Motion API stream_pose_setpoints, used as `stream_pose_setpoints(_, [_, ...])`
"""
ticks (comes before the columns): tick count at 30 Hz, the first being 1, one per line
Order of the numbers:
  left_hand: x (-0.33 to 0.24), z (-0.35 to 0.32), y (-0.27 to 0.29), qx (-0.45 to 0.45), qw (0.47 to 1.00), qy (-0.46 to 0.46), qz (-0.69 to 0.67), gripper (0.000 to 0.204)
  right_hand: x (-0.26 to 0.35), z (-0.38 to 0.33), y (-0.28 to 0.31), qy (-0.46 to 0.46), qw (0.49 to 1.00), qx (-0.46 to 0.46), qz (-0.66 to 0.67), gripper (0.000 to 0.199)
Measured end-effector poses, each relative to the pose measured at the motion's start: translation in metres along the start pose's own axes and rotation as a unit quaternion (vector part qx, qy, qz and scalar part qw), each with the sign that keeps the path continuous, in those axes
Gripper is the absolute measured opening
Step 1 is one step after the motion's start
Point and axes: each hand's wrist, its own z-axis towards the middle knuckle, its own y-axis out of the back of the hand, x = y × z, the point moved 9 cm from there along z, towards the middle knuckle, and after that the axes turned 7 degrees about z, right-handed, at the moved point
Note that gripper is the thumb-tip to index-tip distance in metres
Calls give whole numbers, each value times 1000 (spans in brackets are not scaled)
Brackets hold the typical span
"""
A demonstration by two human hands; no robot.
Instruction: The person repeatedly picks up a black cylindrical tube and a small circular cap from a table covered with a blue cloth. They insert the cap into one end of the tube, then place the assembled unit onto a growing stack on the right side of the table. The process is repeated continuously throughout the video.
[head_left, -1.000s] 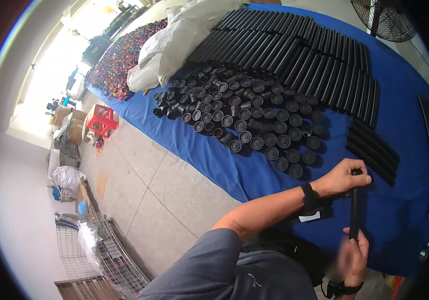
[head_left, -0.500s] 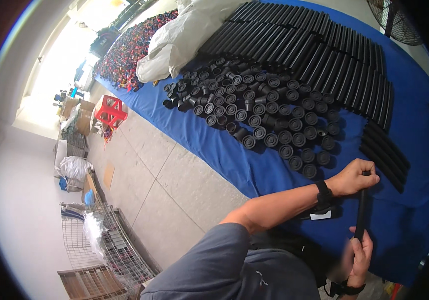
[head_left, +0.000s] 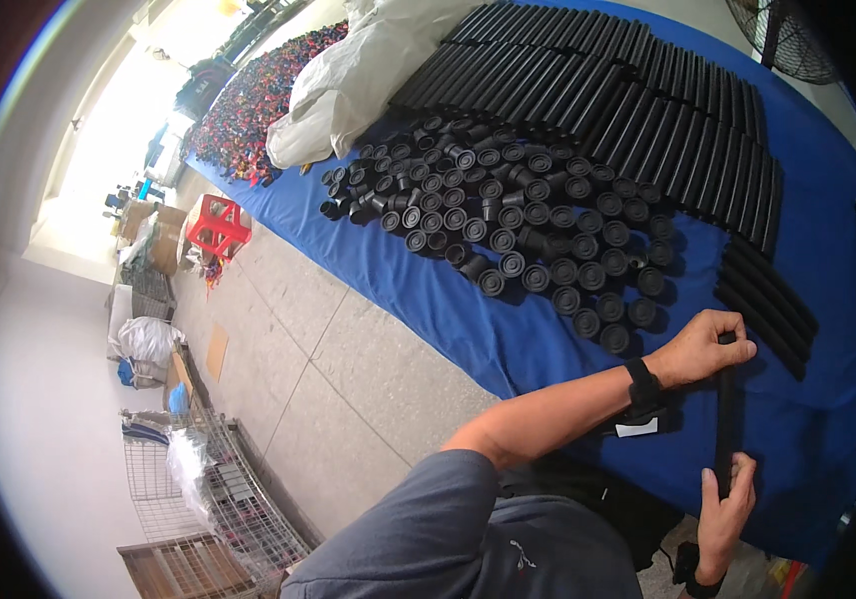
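Observation:
I hold a long black tube (head_left: 724, 419) upright over the blue table cover (head_left: 468, 319). My left hand (head_left: 702, 347), with a black wristband, is closed around the tube's upper end. My right hand (head_left: 725, 514) grips its lower end near the table's front edge. Just left of my left hand lies a spread of several small black caps (head_left: 528, 220), open ends up. A short stack of finished black tubes (head_left: 762, 299) lies right beside my left hand.
Long rows of black tubes (head_left: 627, 90) fill the far side of the table. A white sack (head_left: 348, 80) and a heap of coloured parts (head_left: 248, 100) lie at the far left end. A red stool (head_left: 216, 225), wire crates (head_left: 208, 489) and bags stand on the tiled floor.
My view has drifted slightly, so the table contents sit lower in the picture. Both hands keep their hold on the tube, which stays upright in about the same place.

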Motion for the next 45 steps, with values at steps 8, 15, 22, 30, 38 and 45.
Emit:
stream_pose_setpoints(8, [2,2,-2,16,999,-28,40,35,-26,-15,-13,-211,906,82,358,35])
stream_pose_setpoints(15, [2,-2,-1,17,999,35,4,38,-18,-2,3,-171,981,41,79,35])
stream_pose_setpoints(22, [8,5,3,-9,999,-14,45,41,-32,-4,-10,-171,978,25,116,36])
stream_pose_setpoints(30, [6,1,-2,10,1000,-3,17,38,-38,-4,-9,-176,950,58,253,28])
stream_pose_setpoints(38, [10,0,0,0,999,28,18,37,-8,-3,2,19,999,-22,41,31])
stream_pose_setpoints(45, [6,-3,4,13,993,96,68,28,-30,-9,-14,-269,828,106,480,20])
